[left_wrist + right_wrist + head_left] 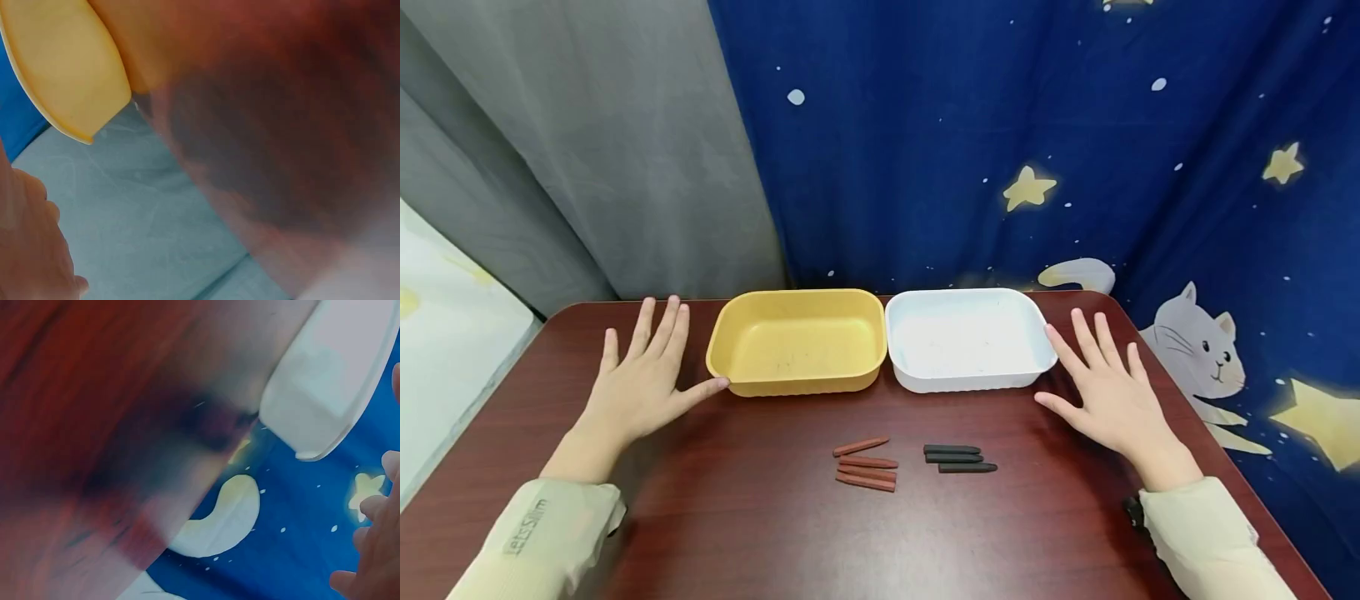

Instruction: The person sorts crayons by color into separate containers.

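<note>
My left hand (pixel 638 383), fingers spread, hovers beside the yellow tray (pixel 808 387), its thumb tip right at the tray's near left corner. On the other side, my right hand (pixel 1111 396) is spread too, its fingertips close to the right end of the white tray (pixel 972 382). Neither hand holds anything. Several reddish-brown crayon-like sticks (pixel 868 461) lie in a loose group on the table in front of the trays. To their right lie three black sticks (pixel 953 458) of the same shape, side by side.
The two trays stand side by side along the back edge of a dark red-brown wooden table (pixel 760 517). Behind it hang a grey curtain (pixel 625 150) and a blue curtain (pixel 910 150) with stars and a cat.
</note>
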Action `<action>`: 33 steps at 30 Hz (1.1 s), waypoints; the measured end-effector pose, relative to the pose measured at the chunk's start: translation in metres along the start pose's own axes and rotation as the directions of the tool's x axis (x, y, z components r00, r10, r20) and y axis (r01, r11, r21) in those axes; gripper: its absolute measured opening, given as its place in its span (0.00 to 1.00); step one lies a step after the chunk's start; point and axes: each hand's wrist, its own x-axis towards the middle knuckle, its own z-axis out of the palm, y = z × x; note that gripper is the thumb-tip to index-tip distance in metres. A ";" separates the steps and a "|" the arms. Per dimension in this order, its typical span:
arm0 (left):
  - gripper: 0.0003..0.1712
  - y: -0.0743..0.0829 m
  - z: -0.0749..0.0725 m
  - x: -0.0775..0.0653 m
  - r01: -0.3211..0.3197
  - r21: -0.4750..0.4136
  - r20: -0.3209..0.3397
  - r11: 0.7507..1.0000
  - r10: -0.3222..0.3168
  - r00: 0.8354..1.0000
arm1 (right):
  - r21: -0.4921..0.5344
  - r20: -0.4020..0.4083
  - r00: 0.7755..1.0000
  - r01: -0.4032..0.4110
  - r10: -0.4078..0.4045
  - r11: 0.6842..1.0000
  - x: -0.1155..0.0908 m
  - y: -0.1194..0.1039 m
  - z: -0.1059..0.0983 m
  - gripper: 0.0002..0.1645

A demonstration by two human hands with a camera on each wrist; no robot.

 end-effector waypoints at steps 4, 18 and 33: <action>0.66 0.004 -0.005 0.012 -0.012 -0.027 0.037 1.000 0.013 0.999 | 0.011 -0.017 0.999 0.032 -0.032 0.999 0.004 -0.010 -0.002 0.55; 0.64 0.010 0.002 0.035 -0.013 -0.153 0.171 0.988 0.039 0.985 | 0.094 0.006 0.994 0.104 -0.105 0.990 0.023 -0.056 0.001 0.53; 0.64 0.031 0.010 0.046 -0.037 -0.239 0.222 0.970 0.092 0.971 | 0.269 -0.005 0.974 0.218 -0.225 0.938 0.035 -0.108 -0.003 0.45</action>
